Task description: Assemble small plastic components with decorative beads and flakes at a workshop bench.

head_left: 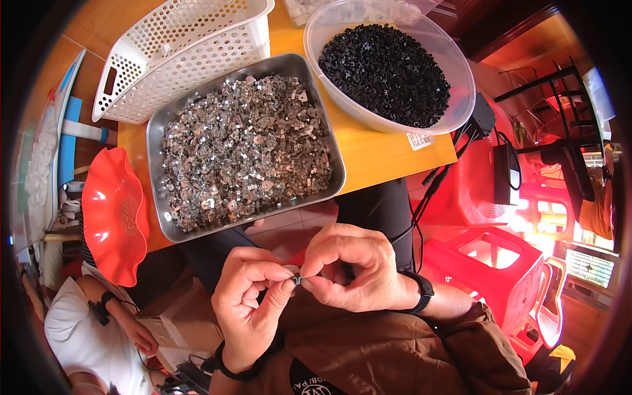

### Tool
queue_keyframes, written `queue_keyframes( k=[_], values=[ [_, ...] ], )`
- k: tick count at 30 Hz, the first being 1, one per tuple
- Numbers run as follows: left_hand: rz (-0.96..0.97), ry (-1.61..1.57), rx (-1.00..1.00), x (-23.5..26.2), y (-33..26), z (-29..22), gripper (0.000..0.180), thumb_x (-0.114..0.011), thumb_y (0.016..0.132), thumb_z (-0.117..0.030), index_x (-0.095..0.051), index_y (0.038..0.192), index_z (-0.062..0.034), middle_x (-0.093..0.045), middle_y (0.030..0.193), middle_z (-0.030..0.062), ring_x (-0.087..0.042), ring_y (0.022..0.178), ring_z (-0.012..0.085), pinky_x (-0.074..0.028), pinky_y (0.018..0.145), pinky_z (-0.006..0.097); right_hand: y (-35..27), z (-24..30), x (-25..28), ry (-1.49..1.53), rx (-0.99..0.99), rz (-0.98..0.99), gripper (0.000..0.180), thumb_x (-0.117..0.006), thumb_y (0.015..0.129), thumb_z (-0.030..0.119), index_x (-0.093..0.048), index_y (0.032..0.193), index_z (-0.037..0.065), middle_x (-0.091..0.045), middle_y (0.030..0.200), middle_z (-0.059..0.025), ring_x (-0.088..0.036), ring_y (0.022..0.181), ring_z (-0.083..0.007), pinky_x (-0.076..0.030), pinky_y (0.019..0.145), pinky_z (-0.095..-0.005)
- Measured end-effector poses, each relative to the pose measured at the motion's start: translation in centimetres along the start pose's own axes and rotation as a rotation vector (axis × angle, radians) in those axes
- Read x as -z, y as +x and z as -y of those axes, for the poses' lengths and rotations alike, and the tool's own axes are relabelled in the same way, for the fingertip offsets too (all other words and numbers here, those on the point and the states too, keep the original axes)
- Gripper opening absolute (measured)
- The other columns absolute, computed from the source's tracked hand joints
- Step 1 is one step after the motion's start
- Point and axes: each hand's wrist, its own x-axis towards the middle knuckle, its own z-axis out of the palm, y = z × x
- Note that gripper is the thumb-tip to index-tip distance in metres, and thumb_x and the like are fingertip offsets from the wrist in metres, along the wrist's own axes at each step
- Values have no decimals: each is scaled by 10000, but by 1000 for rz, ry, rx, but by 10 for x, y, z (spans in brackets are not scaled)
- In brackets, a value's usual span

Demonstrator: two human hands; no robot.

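Note:
My left hand (253,293) and my right hand (349,266) meet in front of my brown top, fingertips almost touching. Pinched between the left thumb and forefinger is a small dark part (297,280), apparently a black piece with a bit of metal. The right thumb and forefinger close on its other side; what exactly they grip is too small to tell. Beyond my hands, a steel tray (337,164) holds a heap of small metal pieces (243,148). Farther right, a clear plastic tub (464,92) is filled with small black plastic parts (385,76).
A white perforated basket (191,52) stands behind the tray on the wooden table (375,161). At the left lies a red wavy-edged dish (115,217). Black cables (428,191) hang by the table's right corner, near a red stool (487,263). Another person (99,336) sits at lower left.

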Motion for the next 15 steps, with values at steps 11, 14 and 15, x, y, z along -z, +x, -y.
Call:
queue_keyframes(
  k=[11,14,15],
  values=[
    [64,9,80,1,0,-1,133,-664,806,26,-583,911,27,-517,973,88,-561,802,113,-484,679,223,3,-6,-4,-178,276,-132,142,-707,689,-3,-630,781,72,-599,777,-32,-560,562,-101,-439,464,-223],
    [41,32,79,1,0,-2,132,-668,805,18,-582,905,22,-522,964,85,-558,796,110,-470,680,217,3,-10,-5,-220,369,-142,140,-704,707,3,-638,813,68,-592,804,-40,-570,563,-115,-452,476,-234],
    [30,43,59,1,-1,-1,128,-668,807,13,-581,901,20,-522,963,86,-558,795,111,-469,677,217,3,-10,-5,-220,380,-127,141,-703,716,7,-644,831,64,-594,814,-47,-572,568,-126,-453,476,-241]
  ],
)
